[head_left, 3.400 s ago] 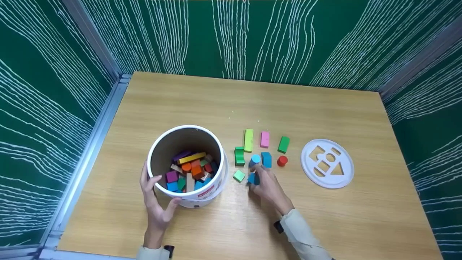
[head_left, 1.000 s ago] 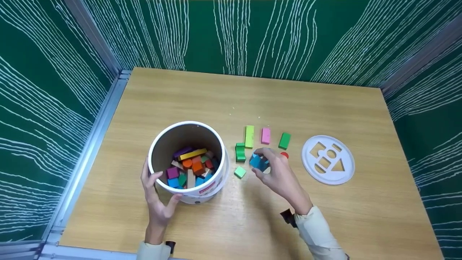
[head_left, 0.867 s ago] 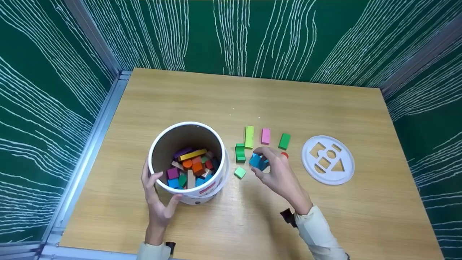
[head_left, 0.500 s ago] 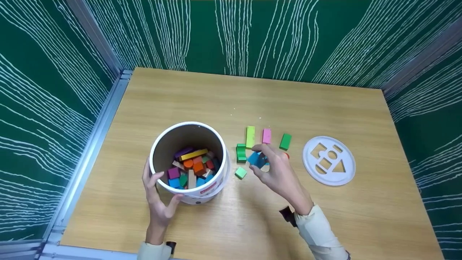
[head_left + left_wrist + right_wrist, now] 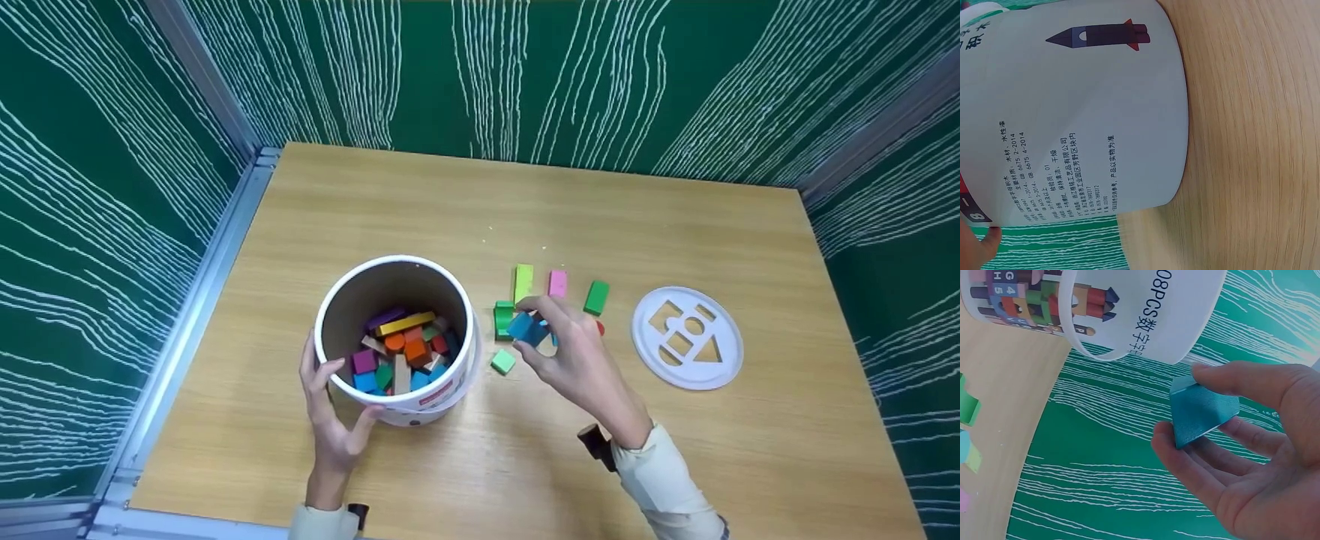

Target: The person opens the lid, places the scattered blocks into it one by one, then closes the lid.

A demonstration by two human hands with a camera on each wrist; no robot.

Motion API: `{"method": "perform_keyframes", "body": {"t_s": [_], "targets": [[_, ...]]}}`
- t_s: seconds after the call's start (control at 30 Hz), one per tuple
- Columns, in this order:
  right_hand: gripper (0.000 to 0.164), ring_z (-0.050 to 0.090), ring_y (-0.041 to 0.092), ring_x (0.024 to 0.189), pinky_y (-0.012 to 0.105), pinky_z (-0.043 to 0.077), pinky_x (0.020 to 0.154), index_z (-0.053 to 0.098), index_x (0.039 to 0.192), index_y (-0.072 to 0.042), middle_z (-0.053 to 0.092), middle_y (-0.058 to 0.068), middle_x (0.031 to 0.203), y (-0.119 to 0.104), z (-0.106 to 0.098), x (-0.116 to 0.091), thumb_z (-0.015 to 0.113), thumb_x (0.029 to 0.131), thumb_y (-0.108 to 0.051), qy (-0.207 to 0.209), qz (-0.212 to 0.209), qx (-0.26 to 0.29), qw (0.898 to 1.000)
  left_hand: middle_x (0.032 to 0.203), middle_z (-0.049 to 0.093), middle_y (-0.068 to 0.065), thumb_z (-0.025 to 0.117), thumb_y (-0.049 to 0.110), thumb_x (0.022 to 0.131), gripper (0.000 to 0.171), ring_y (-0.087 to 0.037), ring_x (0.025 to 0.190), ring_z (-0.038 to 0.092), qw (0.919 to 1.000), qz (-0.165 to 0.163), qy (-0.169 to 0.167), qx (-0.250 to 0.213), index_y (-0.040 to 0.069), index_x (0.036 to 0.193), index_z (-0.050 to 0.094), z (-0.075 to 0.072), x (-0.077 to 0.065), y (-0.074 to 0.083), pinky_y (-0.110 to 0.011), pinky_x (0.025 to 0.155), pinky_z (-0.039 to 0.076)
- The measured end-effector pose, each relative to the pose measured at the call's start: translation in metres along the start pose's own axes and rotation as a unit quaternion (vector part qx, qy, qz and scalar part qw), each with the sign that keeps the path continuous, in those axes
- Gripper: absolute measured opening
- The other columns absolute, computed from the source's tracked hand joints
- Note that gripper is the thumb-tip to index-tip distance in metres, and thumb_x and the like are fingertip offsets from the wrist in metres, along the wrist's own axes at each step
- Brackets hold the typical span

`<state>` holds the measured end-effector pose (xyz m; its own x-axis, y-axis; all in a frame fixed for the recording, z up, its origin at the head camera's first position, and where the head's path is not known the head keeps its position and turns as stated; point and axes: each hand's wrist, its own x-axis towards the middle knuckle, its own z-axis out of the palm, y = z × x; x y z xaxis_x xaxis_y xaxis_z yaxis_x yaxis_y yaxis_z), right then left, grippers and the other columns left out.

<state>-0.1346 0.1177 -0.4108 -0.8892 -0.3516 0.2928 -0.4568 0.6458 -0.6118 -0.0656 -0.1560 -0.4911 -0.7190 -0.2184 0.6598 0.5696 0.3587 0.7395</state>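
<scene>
My right hand is raised over the scattered blocks and pinches a blue triangular block between thumb and fingers. In the head view that block hides part of what lies beneath. With my left hand I grip the white bucket, fingers at its rim and thumb against the outer wall. The bucket leans toward me, and inside are coloured blocks such as a yellow bar and an orange cube. Printing covers the bucket's side in the left wrist view.
Between bucket and lid lie a notched green block, a pale green cube, a lime bar, a pink block and a green block. A red cylinder is partly hidden. The white cut-out lid lies right.
My right hand has lifted the blue triangular block off the table. Over the last second it has shifted slightly left with it. My left hand stays on the bucket.
</scene>
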Motion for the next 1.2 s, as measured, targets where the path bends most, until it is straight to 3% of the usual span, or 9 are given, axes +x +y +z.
{"method": "perform_keyframes", "body": {"t_s": [0.23,0.3,0.53,0.77,1.2], "targets": [[0.044,0.052,0.007,0.084,0.018,0.049,0.070,0.056,0.107,-0.013,0.057,-0.005,0.095,-0.007,0.001,0.006,0.075,0.067,-0.014,0.018,-0.031,-0.007,0.999,0.133,0.017,-0.035,0.066,0.035,0.072,0.061,-0.042,0.124,0.019,0.9999,0.015,-0.001,-0.005,-0.007,0.108,0.040,0.000,0.001,-0.002,-0.041,0.103,0.025],[0.044,0.053,0.007,0.085,0.018,0.050,0.070,0.056,0.107,-0.013,0.057,-0.005,0.096,-0.009,0.000,0.008,0.075,0.067,-0.014,0.017,-0.035,-0.007,0.999,0.134,0.017,-0.034,0.066,0.036,0.072,0.061,-0.041,0.124,0.019,0.9999,0.013,0.000,-0.002,-0.006,0.108,0.040,0.000,0.001,-0.002,-0.045,0.102,0.025],[0.043,0.053,0.005,0.088,0.018,0.049,0.073,0.057,0.107,-0.014,0.056,-0.007,0.098,-0.015,-0.003,0.009,0.074,0.068,-0.016,0.008,-0.045,-0.004,0.999,0.135,0.017,-0.032,0.065,0.035,0.073,0.061,-0.040,0.125,0.018,1.0000,-0.002,-0.004,0.005,-0.006,0.110,0.039,0.000,0.002,-0.001,-0.041,0.104,0.024],[0.042,0.052,0.006,0.091,0.018,0.049,0.074,0.057,0.108,-0.015,0.056,-0.007,0.101,-0.021,-0.003,0.010,0.074,0.069,-0.017,0.000,-0.056,-0.010,0.998,0.136,0.016,-0.032,0.066,0.034,0.073,0.061,-0.040,0.125,0.018,0.9999,-0.010,-0.006,0.005,-0.007,0.109,0.039,0.000,0.002,0.001,-0.066,0.091,0.022],[0.039,0.053,0.010,0.087,0.022,0.049,0.074,0.057,0.107,-0.014,0.057,-0.002,0.099,-0.032,0.000,0.019,0.072,0.071,-0.010,-0.009,-0.109,0.006,0.994,0.134,0.016,-0.035,0.065,0.037,0.072,0.061,-0.041,0.124,0.018,1.0000,-0.006,0.004,0.000,-0.004,0.109,0.040,0.000,0.003,-0.001,-0.068,0.090,0.021]]}}
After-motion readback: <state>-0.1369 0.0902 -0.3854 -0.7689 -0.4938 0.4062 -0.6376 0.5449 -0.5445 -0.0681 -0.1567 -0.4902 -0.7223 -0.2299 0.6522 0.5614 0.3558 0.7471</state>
